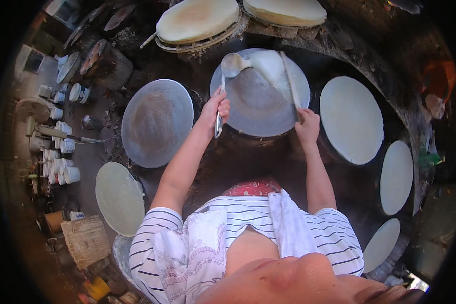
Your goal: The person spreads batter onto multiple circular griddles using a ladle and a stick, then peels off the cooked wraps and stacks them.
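Note:
My left hand (216, 106) grips the handle of a metal ladle (232, 64), whose bowl tips over a round metal griddle (258, 123). Pale liquid batter (268, 64) flows from the ladle and lies across the griddle's far and right part. The near and left part of the plate is bare grey metal with a brownish middle. In my right hand (307, 125) is the near end of a thin wooden stick (290, 79), which lies over the batter's right side.
A bare griddle (157, 123) stands to the left, with a batter-covered one (120, 199) nearer me. Several round plates covered in pale batter curve along the right, including one (351, 119). Stacks of thin flatbreads (197, 19) sit on racks beyond. White buckets (72, 174) stand far left.

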`<state>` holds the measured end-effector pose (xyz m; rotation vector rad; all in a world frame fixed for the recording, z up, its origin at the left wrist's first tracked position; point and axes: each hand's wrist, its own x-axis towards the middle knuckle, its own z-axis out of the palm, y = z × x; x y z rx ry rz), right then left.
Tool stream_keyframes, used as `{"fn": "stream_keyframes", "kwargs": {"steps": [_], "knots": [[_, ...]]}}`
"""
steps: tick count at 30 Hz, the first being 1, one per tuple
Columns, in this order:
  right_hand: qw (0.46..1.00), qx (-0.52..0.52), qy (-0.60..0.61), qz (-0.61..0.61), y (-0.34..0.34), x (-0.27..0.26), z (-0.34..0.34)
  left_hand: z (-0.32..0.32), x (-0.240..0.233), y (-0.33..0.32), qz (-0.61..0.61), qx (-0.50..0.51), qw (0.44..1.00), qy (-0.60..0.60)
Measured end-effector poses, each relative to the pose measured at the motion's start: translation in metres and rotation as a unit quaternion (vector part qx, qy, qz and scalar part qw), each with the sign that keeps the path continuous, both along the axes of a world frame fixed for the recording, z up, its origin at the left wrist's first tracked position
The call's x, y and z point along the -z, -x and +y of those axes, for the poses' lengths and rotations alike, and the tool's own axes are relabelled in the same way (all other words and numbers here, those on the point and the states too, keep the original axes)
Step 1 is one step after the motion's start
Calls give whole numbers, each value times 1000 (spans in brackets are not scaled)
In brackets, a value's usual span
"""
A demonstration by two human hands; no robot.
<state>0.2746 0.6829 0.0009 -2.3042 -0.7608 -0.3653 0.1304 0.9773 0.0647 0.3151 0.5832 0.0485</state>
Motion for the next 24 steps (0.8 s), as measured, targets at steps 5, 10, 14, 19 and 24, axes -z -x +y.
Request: {"fn": "stream_keyframes", "kwargs": {"steps": [5, 10, 14, 19, 24], "knots": [[988, -137, -11, 65, -48, 0, 25, -42, 7, 9, -80, -81, 988, 106], [962, -258, 17, 93, -61, -18, 34, -102, -13, 41, -127, -153, 965, 173], [942, -325, 25, 76, -75, -45, 15, -146, -45, 47, -213, -174, 941, 195], [966, -252, 41, 38, -147, -44, -26, -165, -57, 51, -263, -196, 933, 151], [919, -365, 31, 145, -145, -33, 20, -182, -63, 26, -305, -181, 923, 149]]}}
